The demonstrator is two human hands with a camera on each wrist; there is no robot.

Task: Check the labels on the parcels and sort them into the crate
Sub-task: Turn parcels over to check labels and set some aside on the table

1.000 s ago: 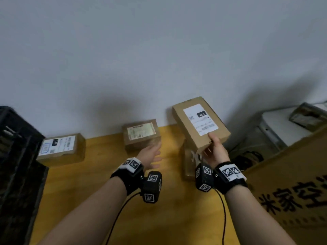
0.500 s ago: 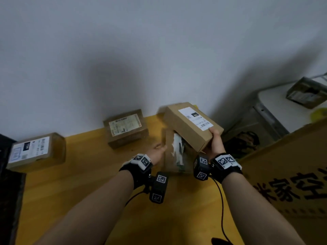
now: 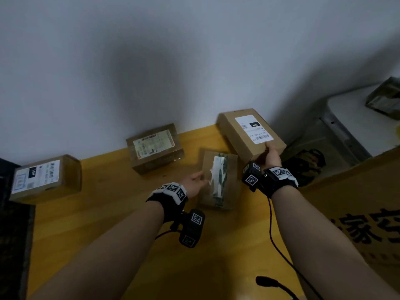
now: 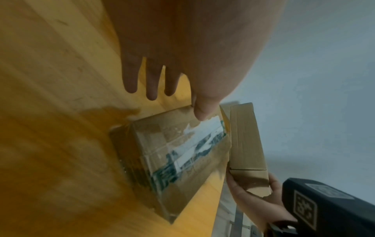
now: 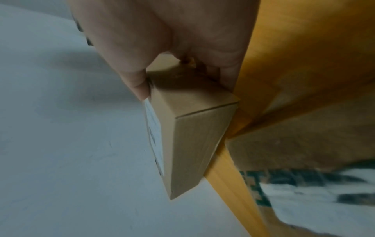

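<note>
Table (image 3: 91, 217) carries four parcels; crate (image 3: 13, 224) sits far left. Since a second ago the left hand (image 3: 193, 184) has moved right from the taped parcel (image 3: 154, 148) to the torn-label parcel (image 3: 219, 180), probably the next one to check. Left grip is spread, thumb touching that parcel's top edge; right hand (image 3: 271, 156) pinches the raised labelled parcel (image 3: 249, 131) by its near end, label up.

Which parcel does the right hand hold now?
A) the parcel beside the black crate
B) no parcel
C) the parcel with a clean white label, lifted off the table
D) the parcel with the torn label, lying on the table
C: the right hand grips the near end of the white-labelled parcel, raised above the table.
</note>
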